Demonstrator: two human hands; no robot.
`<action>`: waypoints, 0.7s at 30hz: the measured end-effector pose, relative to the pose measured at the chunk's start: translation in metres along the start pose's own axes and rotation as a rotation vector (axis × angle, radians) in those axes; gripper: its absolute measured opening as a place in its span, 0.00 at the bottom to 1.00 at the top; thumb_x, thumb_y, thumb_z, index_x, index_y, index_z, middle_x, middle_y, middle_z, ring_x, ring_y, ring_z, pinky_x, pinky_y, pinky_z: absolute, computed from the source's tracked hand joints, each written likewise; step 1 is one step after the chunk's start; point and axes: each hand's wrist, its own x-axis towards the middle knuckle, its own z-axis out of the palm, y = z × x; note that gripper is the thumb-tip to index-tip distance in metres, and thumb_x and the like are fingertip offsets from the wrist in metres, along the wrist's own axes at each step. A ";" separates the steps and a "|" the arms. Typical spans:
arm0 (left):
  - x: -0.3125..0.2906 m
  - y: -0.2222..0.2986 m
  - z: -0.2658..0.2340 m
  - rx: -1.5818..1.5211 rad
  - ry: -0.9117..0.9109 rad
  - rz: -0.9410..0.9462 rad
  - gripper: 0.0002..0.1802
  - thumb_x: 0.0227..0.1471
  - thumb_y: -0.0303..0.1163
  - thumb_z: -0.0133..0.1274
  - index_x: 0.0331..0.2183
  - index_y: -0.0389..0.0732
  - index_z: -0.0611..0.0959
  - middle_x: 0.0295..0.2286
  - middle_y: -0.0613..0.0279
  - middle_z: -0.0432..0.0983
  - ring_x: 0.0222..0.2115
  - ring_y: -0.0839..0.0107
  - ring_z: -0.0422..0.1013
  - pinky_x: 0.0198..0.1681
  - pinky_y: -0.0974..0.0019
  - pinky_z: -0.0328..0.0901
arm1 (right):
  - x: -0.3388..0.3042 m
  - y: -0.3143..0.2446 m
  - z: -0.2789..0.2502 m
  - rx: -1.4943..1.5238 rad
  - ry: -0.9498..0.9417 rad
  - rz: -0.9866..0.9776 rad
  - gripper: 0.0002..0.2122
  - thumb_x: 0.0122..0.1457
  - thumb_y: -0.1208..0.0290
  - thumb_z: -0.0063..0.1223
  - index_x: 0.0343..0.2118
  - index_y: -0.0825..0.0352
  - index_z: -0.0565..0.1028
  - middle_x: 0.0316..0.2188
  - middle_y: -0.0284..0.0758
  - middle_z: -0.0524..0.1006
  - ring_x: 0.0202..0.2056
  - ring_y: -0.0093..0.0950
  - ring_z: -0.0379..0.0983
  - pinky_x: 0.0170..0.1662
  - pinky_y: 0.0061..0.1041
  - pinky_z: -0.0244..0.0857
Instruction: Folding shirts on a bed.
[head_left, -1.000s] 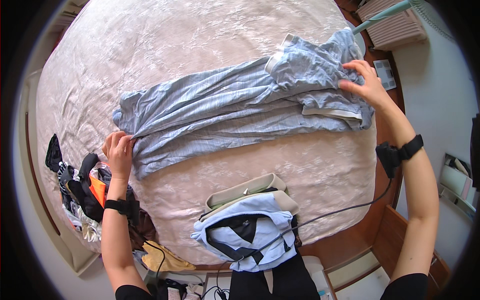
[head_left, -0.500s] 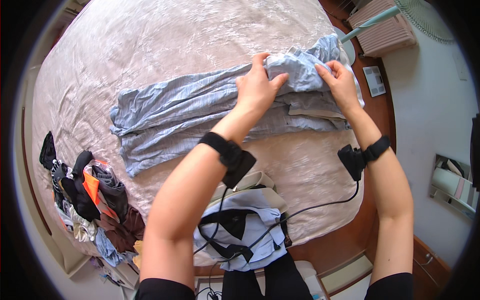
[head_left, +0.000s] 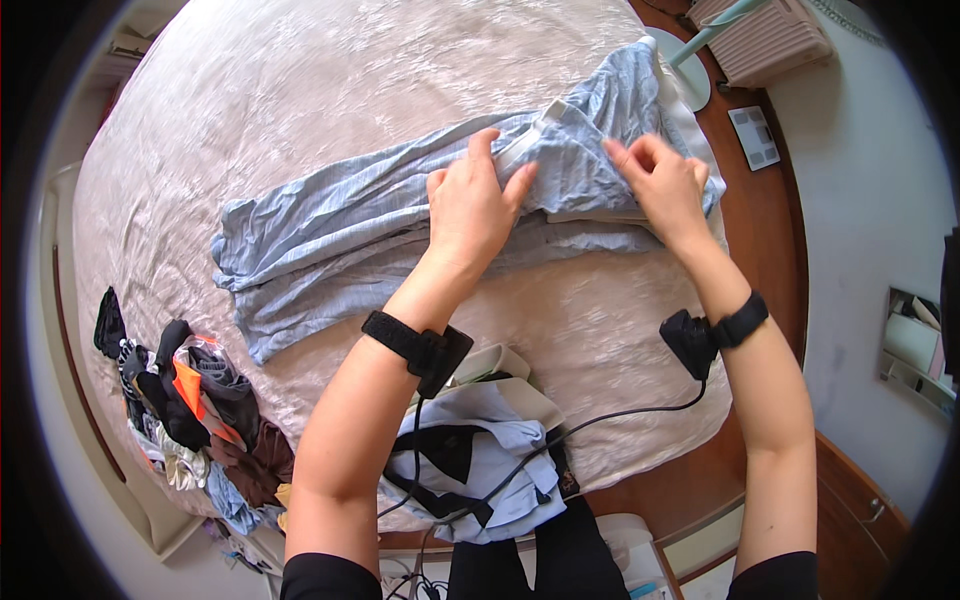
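A long, wrinkled light blue garment (head_left: 340, 220) with a white band (head_left: 530, 137) along one edge lies across the bed; its exact kind I cannot make out. My left hand (head_left: 470, 205) is open over the garment's middle, index finger and thumb spread beside the white band. Its fingertips grip no cloth that I can see. Over the garment's right part, my right hand (head_left: 665, 190) has its fingers curled and thumb drawn in. Whether cloth is caught between them is hidden. Black straps with small black boxes sit on both forearms.
The pale patterned bedspread (head_left: 330, 90) reaches to the wooden floor (head_left: 770, 210). Mixed clothes are piled (head_left: 200, 400) at the lower left. A light blue and black garment (head_left: 480, 450) lies near my legs, with a black cable (head_left: 600, 425) over it. A fan stand (head_left: 690, 75) is at the upper right.
Both hands have shifted toward me, the left one also leftward. The bunched blue cloth between them now lies flatter, its white band slanting in view. The left fingers have come away from the cloth.
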 end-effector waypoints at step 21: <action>-0.001 0.009 0.016 0.098 0.112 0.369 0.22 0.46 0.29 0.45 0.45 0.32 0.71 0.47 0.49 0.66 0.50 0.58 0.62 0.54 0.59 0.54 | -0.010 -0.041 0.043 -0.368 0.239 -0.519 0.21 0.60 0.59 0.37 0.57 0.54 0.59 0.57 0.26 0.60 0.58 0.20 0.52 0.58 0.29 0.35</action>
